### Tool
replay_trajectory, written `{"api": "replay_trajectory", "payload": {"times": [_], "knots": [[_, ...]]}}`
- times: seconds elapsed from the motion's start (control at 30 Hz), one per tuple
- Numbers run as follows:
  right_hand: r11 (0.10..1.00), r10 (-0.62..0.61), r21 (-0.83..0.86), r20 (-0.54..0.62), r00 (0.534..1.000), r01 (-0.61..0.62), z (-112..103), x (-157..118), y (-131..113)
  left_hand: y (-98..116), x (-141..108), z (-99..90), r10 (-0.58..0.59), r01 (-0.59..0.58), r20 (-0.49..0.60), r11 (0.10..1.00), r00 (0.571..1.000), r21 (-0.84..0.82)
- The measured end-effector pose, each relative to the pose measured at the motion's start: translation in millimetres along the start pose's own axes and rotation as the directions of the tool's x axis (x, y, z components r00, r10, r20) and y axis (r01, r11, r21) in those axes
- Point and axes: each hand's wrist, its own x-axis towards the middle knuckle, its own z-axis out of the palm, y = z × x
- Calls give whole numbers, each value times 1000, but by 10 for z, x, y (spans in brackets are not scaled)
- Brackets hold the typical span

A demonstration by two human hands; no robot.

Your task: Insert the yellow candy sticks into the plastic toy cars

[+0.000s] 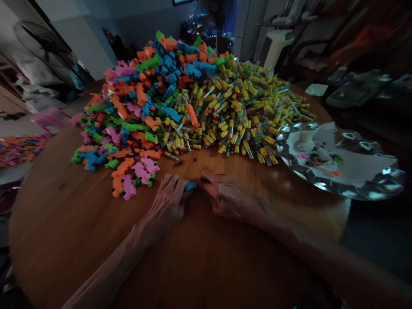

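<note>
Over the front of the round table, my left hand point(170, 194) is closed, its fingers and thumb gripping a small blue plastic toy car point(191, 186), most of it hidden. Close against the car's right end is my right hand point(222, 193), fingers curled into a pinch; what they hold is hidden. Just left of my left hand lie several toy cars with black wheels, among them a pink one point(129, 187) and an orange one point(121, 171). Beyond both hands rises a heap of orange, blue, green and pink toy cars point(141, 94), meeting a heap of yellow tubes in clear wrappers point(238, 107).
A shiny scalloped tray point(322, 182) with white paper and small scraps sits at the table's right edge. The wooden table point(80, 240) has a rounded rim. Left of it are a pink stool point(49, 116), more coloured pieces point(22, 148) and a fan point(45, 43).
</note>
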Motion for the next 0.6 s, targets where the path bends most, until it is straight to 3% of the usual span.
{"api": "replay_trajectory", "payload": {"times": [0.17,0.27,0.4,0.5,0.6], "knots": [[1000,-19,-8,-104,994,19,119,-79,-29,104,-74,-30,-46,44,9,992,999,122],[989,-102,90,-197,975,121,158,-121,-5,170,-348,-180,-107,110,-27,982,994,150],[995,-24,95,-181,983,42,118,-18,-45,139,-1226,-483,-201,218,-119,964,972,150],[995,78,-58,-125,989,-85,108,283,-111,-37,-2090,-764,-222,310,-291,899,931,308],[965,154,-197,-110,982,-173,139,667,-145,-166,-2756,-1101,-367,461,-294,802,882,381]]}}
